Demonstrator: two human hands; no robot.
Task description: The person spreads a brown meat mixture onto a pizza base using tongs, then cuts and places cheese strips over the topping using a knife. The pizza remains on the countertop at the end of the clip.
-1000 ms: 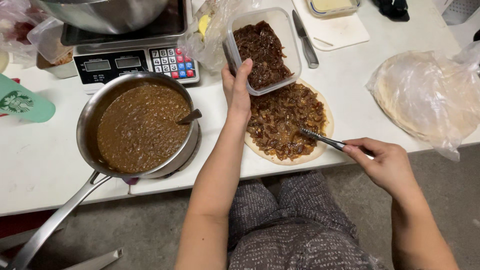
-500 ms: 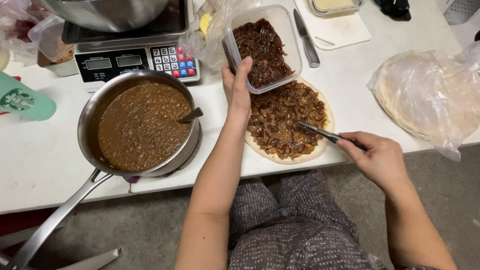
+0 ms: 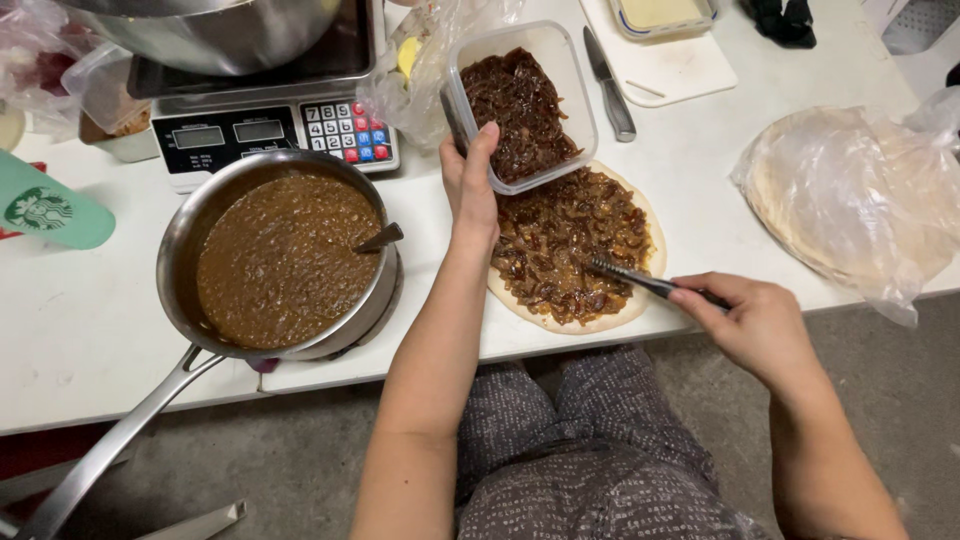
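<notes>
— So, where does everything sit?

— A round pale flatbread (image 3: 575, 318) lies flat on the white worktop (image 3: 90, 330), spread almost to its rim with dark brown, glistening cooked onions (image 3: 570, 235). At its 12 o'clock a clear rectangular plastic tub (image 3: 520, 100) of the same filling is tipped over the bread's far edge.

— And the hands?

— The left hand (image 3: 470, 180) grasps the tub by its near left wall, thumb over the rim. The right hand (image 3: 755, 325) is clenched round the handle of a dark metal fork (image 3: 640, 282), whose tines rest in the filling at about 4 o'clock on the bread.

— How would that handle?

— I judge the filling soft, sticky and slippery with oil; it should drag rather than roll. The bread looks thin and floppy, likely to sag or tear under load, so it is best lifted from beneath at two opposite edges. The tub seems light and springy, safest held by its walls.

— Anything else close by?

— A steel saucepan of brown sauce (image 3: 280, 260) stands at 9 o'clock, and a bag of more flatbreads (image 3: 850, 195) at 3 o'clock.
</notes>
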